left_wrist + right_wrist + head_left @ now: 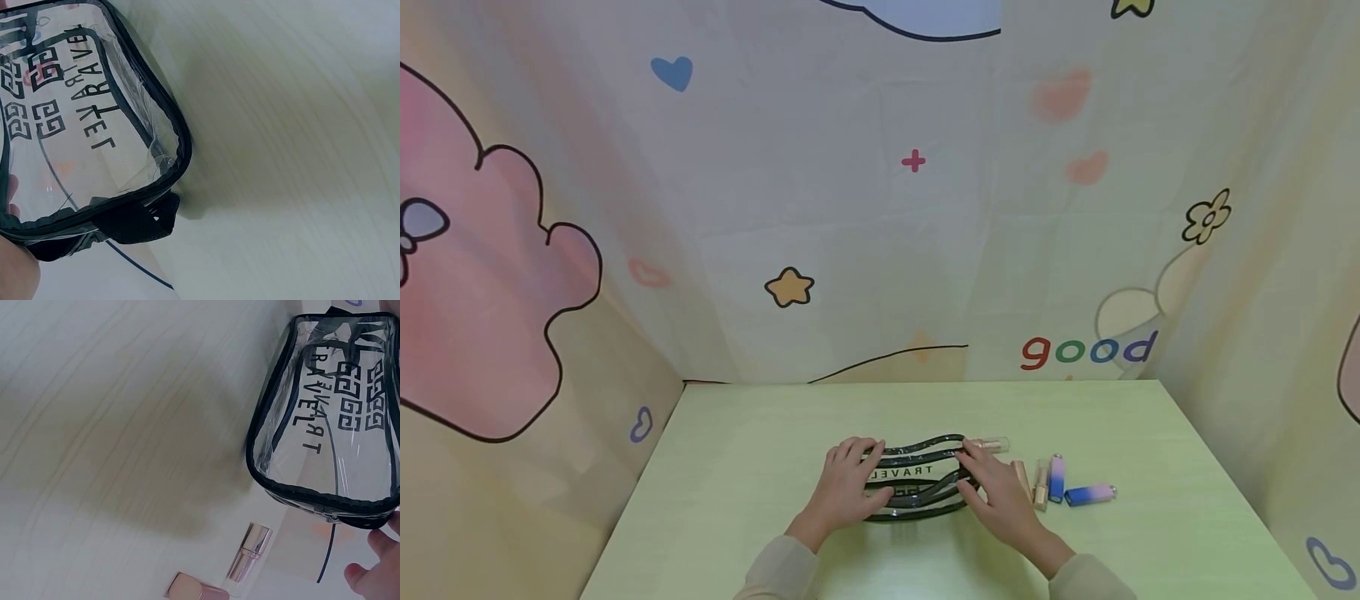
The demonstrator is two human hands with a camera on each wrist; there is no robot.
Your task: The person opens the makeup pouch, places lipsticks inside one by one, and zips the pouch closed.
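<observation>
A clear plastic travel pouch [917,482] with black piping and black "TRAVEL" lettering sits on the table in front of me. My left hand [846,486] grips its left end, thumb at the near side and fingers over the far side. At the opposite end my right hand [1003,500] holds it the same way. In the left wrist view the pouch [75,162] shows its see-through panel and a black tab at one corner; only part of the left hand [15,272] appears. Fingertips of the right hand [382,565] meet the piping in the right wrist view.
Right of the pouch lie a clear-capped lipstick [997,445], a rose-gold tube [1020,477] partly behind the right hand, and another lipstick [1041,485]. Beside them are two blue-and-pink tubes, one pointing away [1057,477], one sideways [1091,495]. A printed curtain [850,208] surrounds the table.
</observation>
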